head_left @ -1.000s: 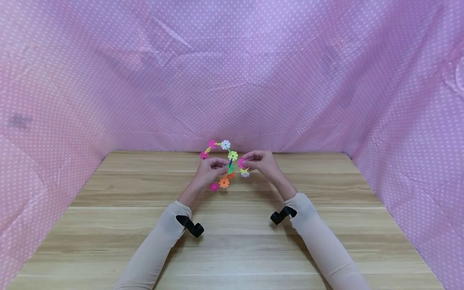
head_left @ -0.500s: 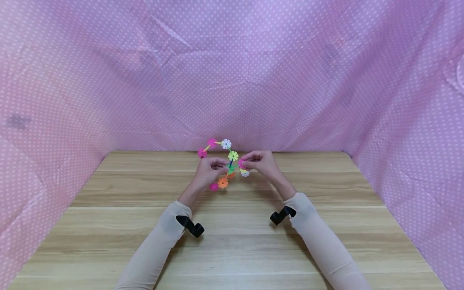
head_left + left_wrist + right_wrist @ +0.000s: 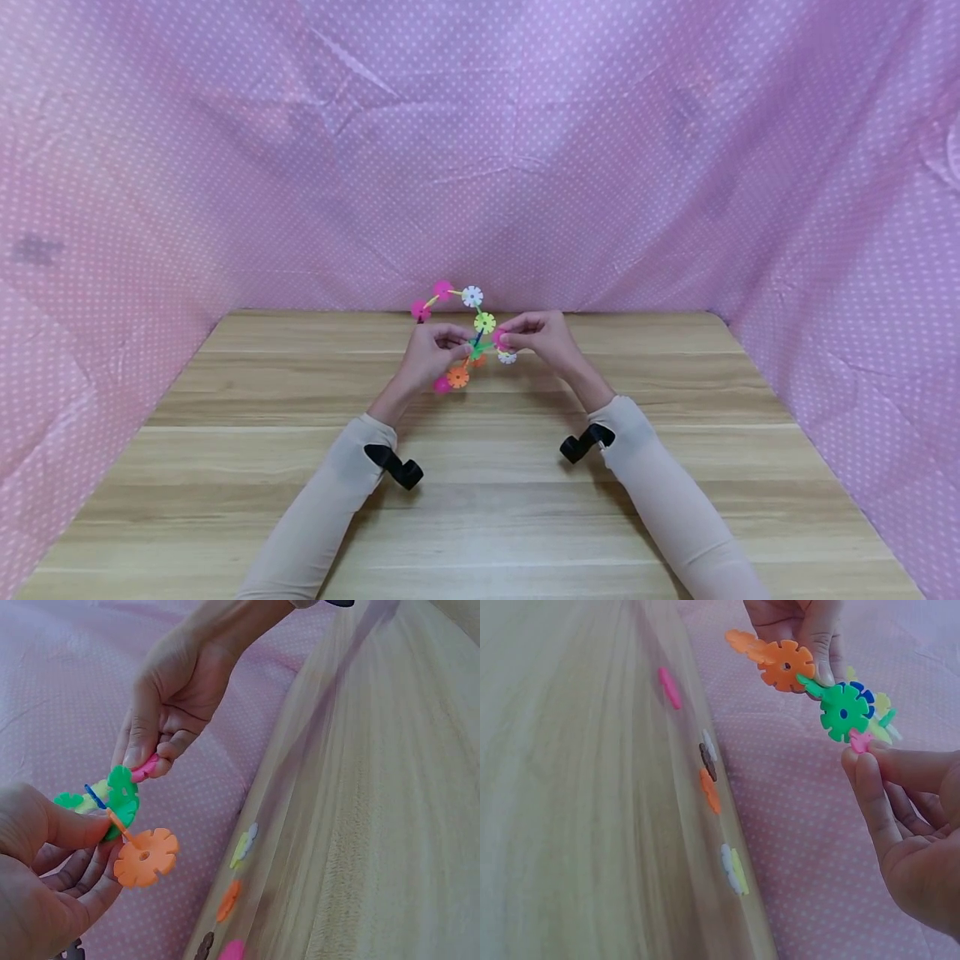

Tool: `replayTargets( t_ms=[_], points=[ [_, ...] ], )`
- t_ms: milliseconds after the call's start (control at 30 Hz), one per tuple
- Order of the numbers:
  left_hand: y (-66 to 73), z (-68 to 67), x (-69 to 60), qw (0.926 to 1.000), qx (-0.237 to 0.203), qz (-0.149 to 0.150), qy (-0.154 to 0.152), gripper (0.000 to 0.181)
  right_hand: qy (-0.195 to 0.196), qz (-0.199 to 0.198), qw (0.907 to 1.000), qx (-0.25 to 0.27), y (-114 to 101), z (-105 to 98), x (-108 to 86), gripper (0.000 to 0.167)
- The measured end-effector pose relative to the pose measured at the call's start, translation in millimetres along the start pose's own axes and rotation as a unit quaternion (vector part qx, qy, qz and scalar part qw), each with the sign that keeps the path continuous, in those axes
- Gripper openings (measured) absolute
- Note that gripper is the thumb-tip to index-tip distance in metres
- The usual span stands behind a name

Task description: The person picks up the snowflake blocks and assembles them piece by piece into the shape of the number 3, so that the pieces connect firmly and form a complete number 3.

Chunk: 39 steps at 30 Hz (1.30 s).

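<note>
Notched flower discs are joined into a curved chain above the table's far part. Its upper loop has a pink disc (image 3: 442, 290), a white disc (image 3: 472, 296) and a yellow disc (image 3: 484, 322). The left hand (image 3: 437, 354) pinches the chain near a green disc (image 3: 844, 712); an orange disc (image 3: 146, 858) sticks out beside those fingers. The right hand (image 3: 547, 340) pinches a small pink disc (image 3: 861, 741) between thumb and fingertips, at the green disc's edge. Fingers cover part of it, so how firmly it sits in the green one cannot be told.
Loose discs lie on the wooden table (image 3: 480, 500) near its far edge: a pink one (image 3: 670, 688), an orange one (image 3: 709, 790), a brown one (image 3: 204, 946) and white and yellow ones side by side. Pink dotted cloth (image 3: 480, 167) hangs behind and at both sides.
The chain's upper loop has tilted slightly up and to the right, and the orange disc below has shifted slightly left. Both hands stay almost in place, with the same grips.
</note>
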<state>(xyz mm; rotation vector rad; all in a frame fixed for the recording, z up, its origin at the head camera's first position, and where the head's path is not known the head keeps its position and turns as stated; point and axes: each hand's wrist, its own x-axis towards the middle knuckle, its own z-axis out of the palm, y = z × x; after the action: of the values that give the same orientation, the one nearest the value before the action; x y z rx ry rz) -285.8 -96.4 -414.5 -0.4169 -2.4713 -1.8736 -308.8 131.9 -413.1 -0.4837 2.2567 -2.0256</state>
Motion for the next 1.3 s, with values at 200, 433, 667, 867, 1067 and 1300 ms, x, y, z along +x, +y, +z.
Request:
replayTargets(
  t_ms=[200,433,667,867,1067,1300],
  points=[
    [-0.9,1.9,0.5,0.9998,-0.011,0.0,0.018,0.014,0.0,-0.013,0.9999,0.011,-3.6,0.7,-0.2,0.022],
    [-0.2,3.0,-0.3,0.9995,-0.015,0.0,0.027,0.015,0.006,-0.018,0.9992,0.036,-4.2,3.6,-1.0,0.023],
    [0.4,4.7,-1.3,0.9988,-0.021,-0.015,0.042,0.015,0.022,-0.029,0.9987,0.034,-7.0,7.4,-2.4,0.022],
    [-0.3,5.9,-1.9,0.998,-0.021,-0.028,0.053,0.015,0.034,-0.045,0.9979,0.031,-7.1,11.9,-3.9,0.02],
    [-0.2,7.3,-2.2,0.9976,-0.032,-0.029,0.054,0.015,0.045,-0.063,0.997,0.006,-7.6,14.5,-4.7,0.018],
    [3.0,7.8,-2.1,0.9973,-0.031,-0.034,0.057,0.014,0.047,-0.046,0.9973,0.031,-6.1,13.6,-4.2,0.019]
  ],
)
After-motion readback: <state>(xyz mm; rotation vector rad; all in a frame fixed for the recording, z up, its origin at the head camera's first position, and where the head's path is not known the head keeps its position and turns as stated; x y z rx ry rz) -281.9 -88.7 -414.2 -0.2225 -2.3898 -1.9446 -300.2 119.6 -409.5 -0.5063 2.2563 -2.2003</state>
